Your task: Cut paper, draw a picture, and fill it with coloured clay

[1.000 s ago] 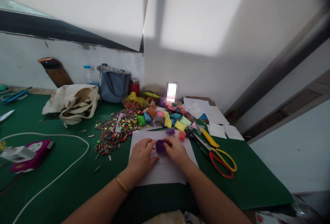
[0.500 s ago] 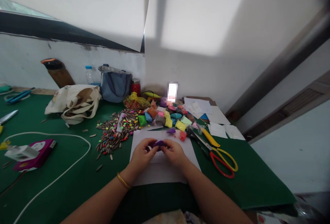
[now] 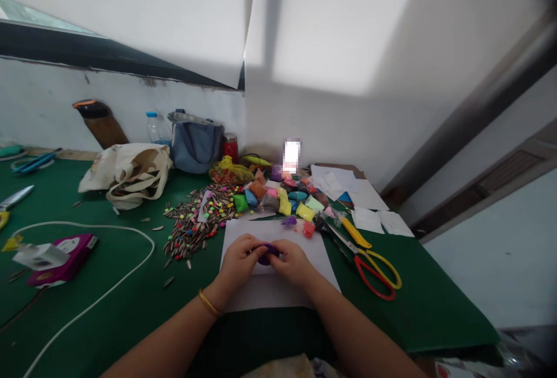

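Observation:
Between my fingers is a small, rounded, flattened piece of purple modelling clay. My left hand pinches its left side, with a gold bangle on that wrist. My right hand pinches the right side, fingertips close to those of the left. Both hands are above a white sheet of paper. Just beyond them, at the paper's far edge, lie a purple packet and a red packet. The underside of the clay is hidden by my fingers.
Sunflower seeds mixed with coloured beads lie left of the paper. Behind it are several colourful clay packets. Scissors with red and yellow handles lie right. A white cable loops across the green table at left, near a purple box.
The purple clay has turned in my fingers, so that more of its flat round face now shows. Both hands keep their grip and have hardly moved.

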### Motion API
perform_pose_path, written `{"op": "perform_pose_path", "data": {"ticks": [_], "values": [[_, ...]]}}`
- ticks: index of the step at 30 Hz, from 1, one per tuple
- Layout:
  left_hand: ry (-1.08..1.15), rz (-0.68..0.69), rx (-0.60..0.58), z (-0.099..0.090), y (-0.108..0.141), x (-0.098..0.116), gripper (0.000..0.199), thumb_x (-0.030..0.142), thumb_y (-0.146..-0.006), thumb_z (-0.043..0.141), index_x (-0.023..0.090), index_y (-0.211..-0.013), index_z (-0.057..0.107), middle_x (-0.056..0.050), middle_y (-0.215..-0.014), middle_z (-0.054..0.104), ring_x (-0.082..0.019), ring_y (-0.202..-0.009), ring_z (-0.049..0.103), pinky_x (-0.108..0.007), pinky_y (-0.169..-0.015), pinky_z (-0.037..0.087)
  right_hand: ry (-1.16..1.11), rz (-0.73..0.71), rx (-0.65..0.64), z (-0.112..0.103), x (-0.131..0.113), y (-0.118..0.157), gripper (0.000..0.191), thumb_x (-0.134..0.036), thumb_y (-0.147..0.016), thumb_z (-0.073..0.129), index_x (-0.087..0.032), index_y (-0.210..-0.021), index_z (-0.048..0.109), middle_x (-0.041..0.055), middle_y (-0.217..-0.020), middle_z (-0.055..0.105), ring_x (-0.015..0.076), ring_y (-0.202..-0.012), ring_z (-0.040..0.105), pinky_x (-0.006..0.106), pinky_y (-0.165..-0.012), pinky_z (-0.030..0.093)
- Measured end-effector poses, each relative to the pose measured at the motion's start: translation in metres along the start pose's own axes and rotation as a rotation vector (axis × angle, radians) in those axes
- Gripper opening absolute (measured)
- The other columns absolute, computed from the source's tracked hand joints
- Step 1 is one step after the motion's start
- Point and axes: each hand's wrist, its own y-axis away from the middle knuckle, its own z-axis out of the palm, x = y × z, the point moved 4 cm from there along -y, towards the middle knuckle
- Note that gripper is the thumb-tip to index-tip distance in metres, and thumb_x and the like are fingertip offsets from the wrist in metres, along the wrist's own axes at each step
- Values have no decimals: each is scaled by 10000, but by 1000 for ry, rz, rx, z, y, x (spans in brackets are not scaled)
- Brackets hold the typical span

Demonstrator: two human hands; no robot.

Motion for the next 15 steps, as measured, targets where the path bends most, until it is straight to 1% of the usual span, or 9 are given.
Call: {"op": "perform_pose_path", "data": {"ticks": [2,4,6,8,10,12,13,15], "values": [[44,-7,58,-2,-1,1,189,332,-842,612,222,-879,761,-34,-813,639,-175,-804,605,-301,-744,501,-48,17,-11,2,2,0,187,-252,-815,637,-197,-977,714,13,-889,719,170,-785,621,253,-711,459],[81,-8,80,-4,-1,2,202,344,-837,618,223,-908,762,-36,-838,641,-178,-823,608,-302,-754,502,-88,35,-24,5,4,0,200,-295,-815,652,-194,-978,709,7,-863,708,165,-764,607,243,-676,444],[99,-11,70,-4,-1,3,207,348,-841,613,221,-920,757,-36,-848,638,-177,-825,608,-302,-755,502,-81,59,-26,6,6,-1,168,-324,-839,626,-191,-897,712,-1,-784,686,155,-718,591,235,-635,421],[101,-23,58,-4,0,3,206,347,-848,603,208,-907,743,-38,-858,641,-176,-826,606,-300,-751,501,-16,88,-4,5,7,-1,172,-335,-839,618,-185,-799,693,-8,-701,646,142,-656,559,229,-584,383],[106,-55,20,-2,1,4,233,339,-841,610,203,-998,715,-43,-895,656,-176,-828,611,-297,-733,502,59,87,15,4,7,0,169,-325,-809,639,-179,-726,654,-18,-654,601,128,-611,519,227,-552,343],[96,-72,-53,1,1,4,319,325,-814,641,214,-1110,679,-48,-947,669,-177,-836,617,-291,-718,503,115,56,22,3,5,1,155,-301,-788,645,-180,-692,622,-25,-641,573,120,-604,495,226,-547,321],[78,-65,-85,2,1,5,316,319,-801,652,220,-1100,684,-47,-944,672,-178,-834,617,-292,-718,502,138,42,23,3,4,2,145,-290,-780,645,-182,-687,613,-27,-644,567,120,-611,489,226,-550,316],[28,-43,-88,3,1,6,190,315,-791,655,215,-938,721,-39,-871,673,-180,-811,612,-300,-729,498,172,47,29,1,4,2,147,-288,-771,645,-186,-676,599,-28,-643,556,121,-616,477,229,-552,307]]}}
